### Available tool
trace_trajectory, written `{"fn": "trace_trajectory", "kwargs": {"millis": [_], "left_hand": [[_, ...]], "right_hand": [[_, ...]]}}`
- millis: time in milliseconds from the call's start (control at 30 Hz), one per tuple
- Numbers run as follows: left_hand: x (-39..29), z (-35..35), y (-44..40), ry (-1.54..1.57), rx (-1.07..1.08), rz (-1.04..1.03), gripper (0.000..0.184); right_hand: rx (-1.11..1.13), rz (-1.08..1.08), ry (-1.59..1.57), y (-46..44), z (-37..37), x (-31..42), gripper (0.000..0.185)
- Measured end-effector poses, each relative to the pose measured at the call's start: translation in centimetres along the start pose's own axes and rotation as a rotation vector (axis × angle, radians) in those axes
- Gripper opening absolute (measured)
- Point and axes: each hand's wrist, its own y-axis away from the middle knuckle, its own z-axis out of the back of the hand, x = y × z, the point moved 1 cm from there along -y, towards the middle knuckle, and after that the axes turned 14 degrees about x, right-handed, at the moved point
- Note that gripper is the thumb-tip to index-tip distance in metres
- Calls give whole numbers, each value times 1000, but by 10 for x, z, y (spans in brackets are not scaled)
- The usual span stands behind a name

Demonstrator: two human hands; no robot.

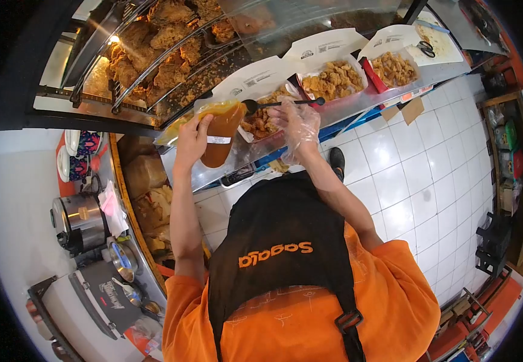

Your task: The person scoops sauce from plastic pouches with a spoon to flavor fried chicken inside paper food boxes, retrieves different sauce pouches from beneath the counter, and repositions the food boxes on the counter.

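My left hand [191,140] is closed around a clear container of orange-brown sauce [222,134] with a white label, tilted above the counter. My right hand [298,125], in a clear plastic glove, grips the handle of a black spoon [307,101]. The spoon's head is at the container's mouth; whether it carries sauce I cannot make out. Below and behind my hands stands an open paper box [250,78] with fried chicken pieces [260,125], partly hidden by the container and my right hand. Two more open boxes of chicken pieces [332,80] stand to its right.
A display case holds fried chicken [163,45] on a wire rack at the upper left. Black scissors [426,49] lie on a board at the counter's far right. A cooker [79,222] stands at the left. White floor tiles [418,169] and shelving [510,151] are to the right.
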Motion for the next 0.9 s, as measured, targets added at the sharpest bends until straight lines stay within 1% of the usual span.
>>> {"fn": "trace_trajectory", "kwargs": {"millis": [133,233,333,433,533,700,800,900], "left_hand": [[1,4,-3,-39,56,43,32],[-1,5,-6,-78,46,-41,32],[2,7,-9,-85,66,-69,31],[3,10,-9,-96,120,15,30],[-5,10,-9,-54,137,26,28],[-7,10,-10,-44,132,-15,26],[-8,11,-11,-66,145,0,26],[-3,11,-12,-99,162,29,27]], "right_hand": [[3,-20,-51,-1,3,-3,24],[-5,-49,-45,-1,2,-2,25],[-14,-51,-44,-2,3,-4,26],[-12,-37,-50,-3,4,-4,26],[-5,-27,-65,-5,6,-5,25],[-12,24,-85,-12,8,-11,28],[-9,20,-76,-12,7,-11,28],[-17,-44,-67,-11,7,-7,29]]}}
